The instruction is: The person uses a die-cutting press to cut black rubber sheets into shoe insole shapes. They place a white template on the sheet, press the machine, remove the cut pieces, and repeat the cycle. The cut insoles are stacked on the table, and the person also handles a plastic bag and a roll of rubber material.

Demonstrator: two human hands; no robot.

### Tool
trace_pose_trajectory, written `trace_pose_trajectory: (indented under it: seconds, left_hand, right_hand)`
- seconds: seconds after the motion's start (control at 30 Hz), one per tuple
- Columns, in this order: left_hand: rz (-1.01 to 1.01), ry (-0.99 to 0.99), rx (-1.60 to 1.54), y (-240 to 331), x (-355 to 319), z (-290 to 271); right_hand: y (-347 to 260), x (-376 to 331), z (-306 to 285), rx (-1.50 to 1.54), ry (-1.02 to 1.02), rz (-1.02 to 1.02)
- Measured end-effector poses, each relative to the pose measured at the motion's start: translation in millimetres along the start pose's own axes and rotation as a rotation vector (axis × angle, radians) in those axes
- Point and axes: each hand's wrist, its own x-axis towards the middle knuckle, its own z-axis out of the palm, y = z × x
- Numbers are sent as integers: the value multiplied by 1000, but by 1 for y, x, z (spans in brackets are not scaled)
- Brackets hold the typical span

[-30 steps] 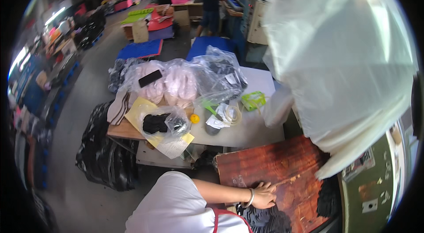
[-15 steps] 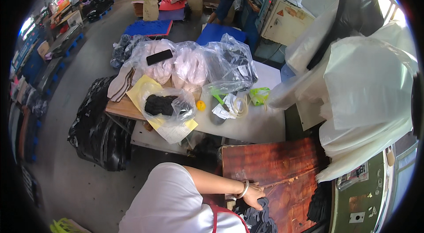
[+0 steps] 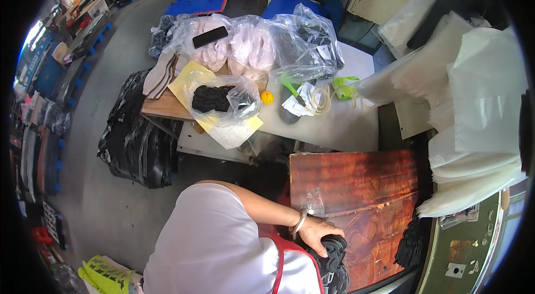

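My left hand (image 3: 319, 234), with a bangle on the wrist, reaches across from the lower left. Its thumb and fingers close round the upper end of a stack of dark, wavy-edged cut pieces (image 3: 335, 249). The stack lies at the near left edge of a reddish-brown worn board (image 3: 356, 194), and its lower part runs close to my red-edged apron. Another bunch of similar black pieces (image 3: 409, 244) sits at the board's right edge. My right hand is not visible.
Beyond the board, a table (image 3: 345, 130) bears clear bags of pale pieces, a phone (image 3: 210, 37), a bag of black pieces (image 3: 212, 98) and a yellow tape roll (image 3: 267, 97). White plastic sheets (image 3: 485, 93) hang at right. A black bundle (image 3: 136, 138) stands on the floor. Someone stands far back.
The view has tilted down and shifted, so the table appears higher. My left hand, earlier laid over the dark pieces, now clasps the end of their stack.
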Motion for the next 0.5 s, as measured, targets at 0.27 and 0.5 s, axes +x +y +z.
trace_pose_trajectory:
  seconds: [0.27,0.5]
  left_hand:
    - [-163,326,-263,11,-1,-12]
    - [183,630,22,54,-115,-132]
  right_hand:
    - [-73,-14,35,-60,57,-104]
    - [-211,-39,107,-186,-69,-432]
